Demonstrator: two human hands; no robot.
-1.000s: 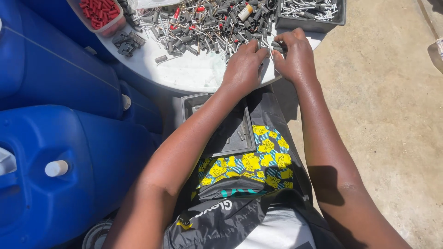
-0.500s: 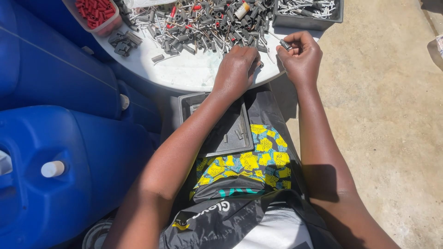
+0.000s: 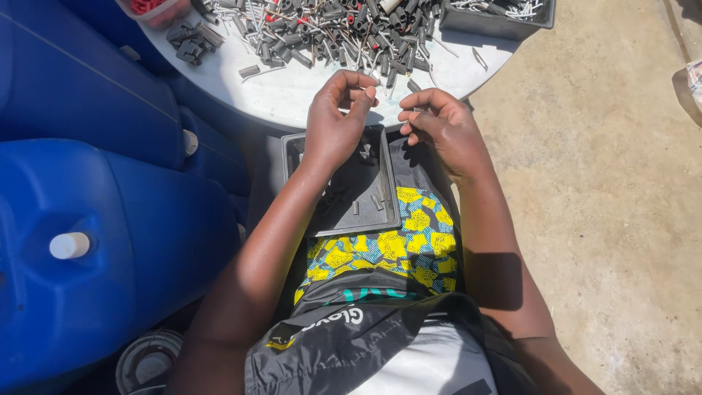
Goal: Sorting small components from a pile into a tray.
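My left hand (image 3: pixel 333 121) and my right hand (image 3: pixel 446 132) hover close together over a dark plastic tray (image 3: pixel 393 183) lying on my lap. The tray holds a few small grey pieces. Both hands have their fingers curled in a pinch. The left seems to pinch a small grey plug, and the right a thin nail, both too small to see clearly. Just beyond the hands, a heap of grey plugs and nails (image 3: pixel 329 29) lies on a round white table (image 3: pixel 292 91).
Two big blue drums (image 3: pixel 88 73) (image 3: pixel 110 278) press in on my left, the nearer one with a white cap (image 3: pixel 69 245). On the table are a dark bin of nails (image 3: pixel 497 22), a tub of red plugs (image 3: pixel 150 7) and a small cluster of dark plugs (image 3: pixel 191 40). Concrete floor (image 3: pixel 607 205) lies to the right.
Both hands have drawn back from the heap on the table toward me and now sit over the lap tray, fingertips facing each other.
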